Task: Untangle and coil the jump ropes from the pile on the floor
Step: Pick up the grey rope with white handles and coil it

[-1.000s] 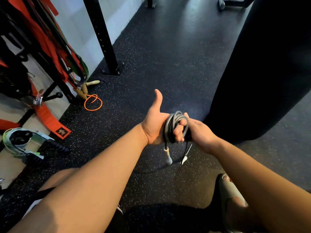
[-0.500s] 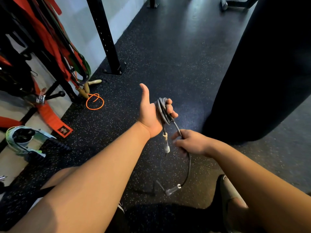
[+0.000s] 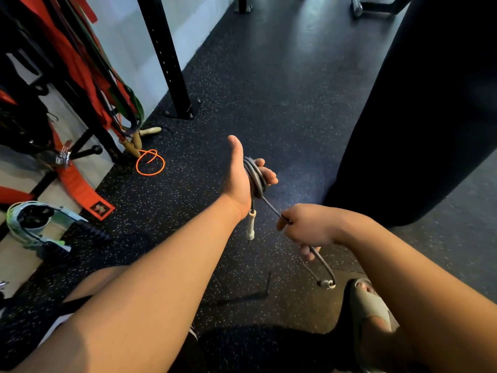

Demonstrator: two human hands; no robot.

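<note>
A grey jump rope (image 3: 255, 179) sat wound in several loops around the palm and fingers of the left hand (image 3: 242, 179), whose grip was half curled, thumb raised clear, apparently to serve as a spool. One pale handle (image 3: 250, 224) hung from the coil below the wrist. The right hand (image 3: 306, 227), its grip closed on the rope's free end, held the line taut between the two hands, likely to keep the next turn snug, while the short remaining tail curved down to a second handle (image 3: 326, 284) just above a sandalled foot (image 3: 371, 305). The speckled black floor (image 3: 269, 90) lay open ahead, with a dark punching bag (image 3: 430, 103) close on the right and a rack upright (image 3: 166, 57) to the left. An orange jump rope (image 3: 150, 162) with wooden handles (image 3: 139, 138) waited by the rack's base, well apart.
</note>
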